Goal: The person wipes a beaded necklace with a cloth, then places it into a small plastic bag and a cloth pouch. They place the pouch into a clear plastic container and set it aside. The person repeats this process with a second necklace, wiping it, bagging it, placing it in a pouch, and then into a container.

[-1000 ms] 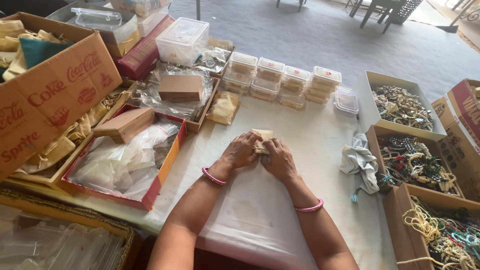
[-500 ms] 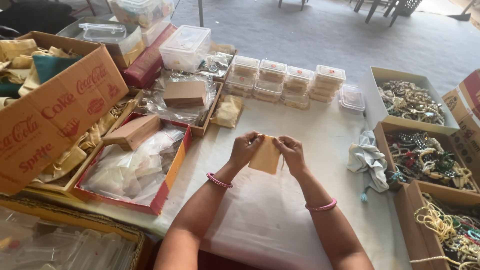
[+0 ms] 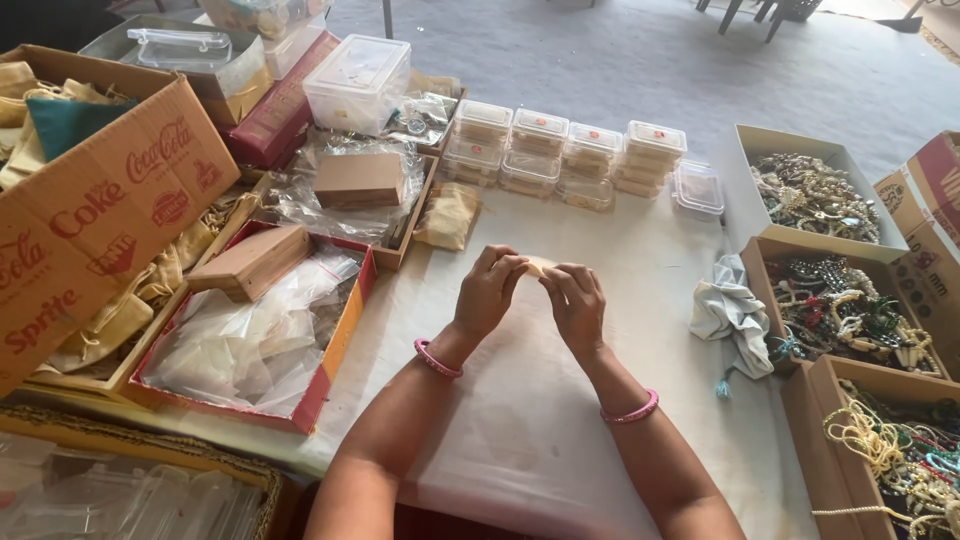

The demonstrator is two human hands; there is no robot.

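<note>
Hands (image 3: 535, 290) pinch tan pouch (image 3: 538, 267) — mostly hidden, orientation unclear.

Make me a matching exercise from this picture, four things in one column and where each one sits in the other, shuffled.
1. small beige cloth pouch
2. crumpled white cloth
3. large clear lidded plastic tub
4. flat brown cardboard box

a. on clear plastic bags in a tray
b. pinched between left hand and right hand
c. far left, behind the trays
d. beside the jewellery boxes, right

1-b, 2-d, 3-c, 4-a

Left hand (image 3: 487, 290) and right hand (image 3: 575, 300) pinch small beige cloth pouch (image 3: 537, 266) between fingertips, raised over white-covered table (image 3: 640, 260); clear lidded plastic boxes (image 3: 565, 160) stacked behind.
</note>
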